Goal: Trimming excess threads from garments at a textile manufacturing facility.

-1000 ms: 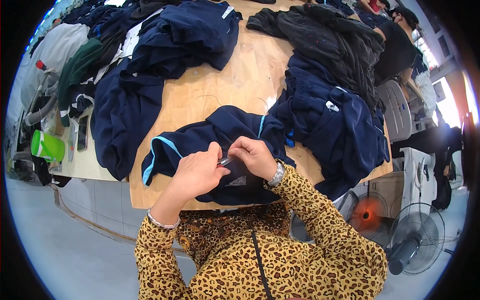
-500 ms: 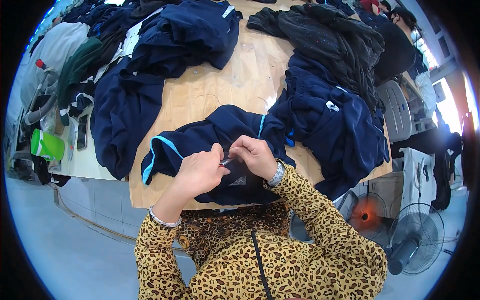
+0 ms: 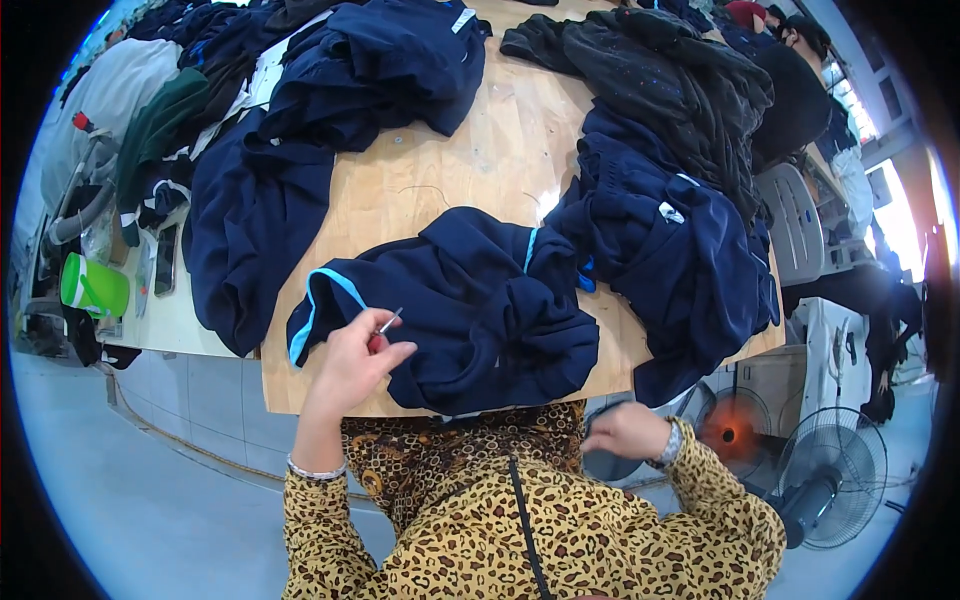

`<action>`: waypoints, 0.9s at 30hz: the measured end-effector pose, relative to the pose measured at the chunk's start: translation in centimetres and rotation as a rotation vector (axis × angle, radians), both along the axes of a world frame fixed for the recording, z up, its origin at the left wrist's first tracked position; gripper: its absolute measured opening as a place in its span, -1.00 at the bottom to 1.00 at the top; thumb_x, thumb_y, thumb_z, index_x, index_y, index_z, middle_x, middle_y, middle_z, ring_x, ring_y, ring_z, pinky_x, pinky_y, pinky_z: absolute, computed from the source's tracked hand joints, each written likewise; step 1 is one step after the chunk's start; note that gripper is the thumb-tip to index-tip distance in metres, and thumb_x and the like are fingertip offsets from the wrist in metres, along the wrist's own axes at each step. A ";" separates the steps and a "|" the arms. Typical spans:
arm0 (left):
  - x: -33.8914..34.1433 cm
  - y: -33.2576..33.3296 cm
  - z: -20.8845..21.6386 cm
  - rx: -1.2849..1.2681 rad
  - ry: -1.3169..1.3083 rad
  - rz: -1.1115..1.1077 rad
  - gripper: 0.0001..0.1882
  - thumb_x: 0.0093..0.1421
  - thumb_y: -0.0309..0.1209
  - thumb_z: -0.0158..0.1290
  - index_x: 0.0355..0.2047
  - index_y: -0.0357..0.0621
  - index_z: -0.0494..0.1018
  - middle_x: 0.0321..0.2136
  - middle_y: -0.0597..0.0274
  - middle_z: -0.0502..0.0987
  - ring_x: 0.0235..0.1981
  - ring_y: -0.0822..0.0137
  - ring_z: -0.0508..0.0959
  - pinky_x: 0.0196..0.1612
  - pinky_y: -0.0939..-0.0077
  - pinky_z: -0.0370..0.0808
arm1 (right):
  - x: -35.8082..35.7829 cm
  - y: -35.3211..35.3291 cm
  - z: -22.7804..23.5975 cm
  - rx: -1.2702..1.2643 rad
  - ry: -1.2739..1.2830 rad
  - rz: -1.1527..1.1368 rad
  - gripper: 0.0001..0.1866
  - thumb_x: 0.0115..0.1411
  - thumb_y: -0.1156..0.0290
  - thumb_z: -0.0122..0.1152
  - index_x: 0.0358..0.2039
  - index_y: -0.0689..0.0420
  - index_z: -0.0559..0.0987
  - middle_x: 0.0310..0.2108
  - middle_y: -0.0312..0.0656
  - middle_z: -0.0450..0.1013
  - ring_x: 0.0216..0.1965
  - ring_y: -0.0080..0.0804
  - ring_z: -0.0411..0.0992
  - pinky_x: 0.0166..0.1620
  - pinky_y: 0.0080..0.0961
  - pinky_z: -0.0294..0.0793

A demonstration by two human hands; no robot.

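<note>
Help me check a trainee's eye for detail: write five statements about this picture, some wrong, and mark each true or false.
1. The left hand holds a small metal-tipped tool. True.
2. A navy garment with light-blue trim lies on the wooden table. True.
3. The right hand lies flat on that garment. False: it is away from the garment, near the table's front edge.
4. The bucket at the far left is red. False: it is green.
5. A fan with a round wire cage is at the lower right. True.
</note>
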State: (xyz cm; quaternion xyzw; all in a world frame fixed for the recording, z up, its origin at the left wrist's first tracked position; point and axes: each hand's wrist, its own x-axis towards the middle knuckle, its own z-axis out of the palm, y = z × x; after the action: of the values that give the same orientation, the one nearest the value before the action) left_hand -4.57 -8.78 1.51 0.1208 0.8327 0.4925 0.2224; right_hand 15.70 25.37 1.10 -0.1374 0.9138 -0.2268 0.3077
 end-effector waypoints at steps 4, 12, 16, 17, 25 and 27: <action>1.2 1.5 -1.5 0.073 0.103 -0.068 -0.76 0.02 -0.40 0.23 -0.34 -0.28 0.48 -0.62 0.24 0.41 -0.58 0.46 0.39 -0.48 0.56 0.37 | 12.3 3.2 -9.2 0.633 -0.105 0.302 -0.80 -0.03 0.19 0.15 -0.62 -0.01 0.62 -0.63 -0.18 0.48 -0.53 -0.28 0.47 -0.33 -0.15 0.43; 2.2 0.6 -2.2 -0.083 0.256 0.028 -0.77 0.09 -0.34 0.16 -0.35 -0.26 0.51 -0.41 0.07 0.48 -0.40 0.11 0.52 -0.33 0.35 0.44 | 5.1 -0.3 -3.6 0.289 0.263 0.252 -0.74 0.10 0.40 0.08 -0.16 -0.02 0.53 -0.23 -0.20 0.42 -0.24 -0.26 0.40 -0.12 -0.33 0.33; 4.0 1.2 -2.0 -0.312 0.251 0.024 -0.69 0.03 -0.26 0.21 -0.33 -0.25 0.50 -0.35 0.05 0.46 -0.34 0.06 0.52 -0.28 0.25 0.46 | -2.5 -4.8 1.4 -0.364 0.393 -0.038 -0.69 -0.02 0.54 0.23 -0.19 0.15 0.50 -0.13 -0.17 0.39 -0.16 -0.15 0.38 -0.09 -0.34 0.39; 4.3 1.3 -2.1 -0.374 0.250 -0.001 -0.68 0.03 -0.26 0.22 -0.32 -0.25 0.49 -0.34 0.05 0.46 -0.34 0.06 0.52 -0.28 0.25 0.46 | -4.2 -5.8 1.6 -0.373 0.517 -0.037 -0.65 -0.03 0.56 0.24 -0.17 0.15 0.49 -0.10 -0.17 0.38 -0.16 -0.15 0.37 -0.09 -0.34 0.39; 4.1 1.6 -4.5 -0.455 0.316 -0.025 -0.79 0.08 -0.34 0.13 -0.35 -0.23 0.51 -0.42 -0.02 0.48 -0.40 -0.06 0.52 -0.29 0.15 0.47 | -13.5 -9.0 -4.0 0.015 0.833 0.132 -0.66 -0.13 0.50 0.21 -0.24 0.05 0.52 -0.26 -0.30 0.43 -0.16 -0.29 0.31 -0.07 -0.41 0.24; 3.8 -0.1 -5.7 -0.346 0.366 -0.029 -0.82 0.14 -0.37 0.11 -0.34 -0.24 0.50 -0.50 0.10 0.50 -0.47 0.10 0.55 -0.36 0.26 0.48 | -14.1 -8.3 -4.0 -0.162 0.925 -0.063 -0.78 -0.16 0.50 0.23 -0.41 0.06 0.50 -0.47 -0.31 0.41 -0.22 -0.30 0.32 -0.16 -0.38 0.25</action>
State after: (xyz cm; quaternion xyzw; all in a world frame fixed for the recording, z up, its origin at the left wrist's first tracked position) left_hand -0.80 -8.86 -4.19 0.1799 0.9292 0.3095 0.0922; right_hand 1.59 17.11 -2.89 -0.2199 0.9380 -0.2216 -0.1507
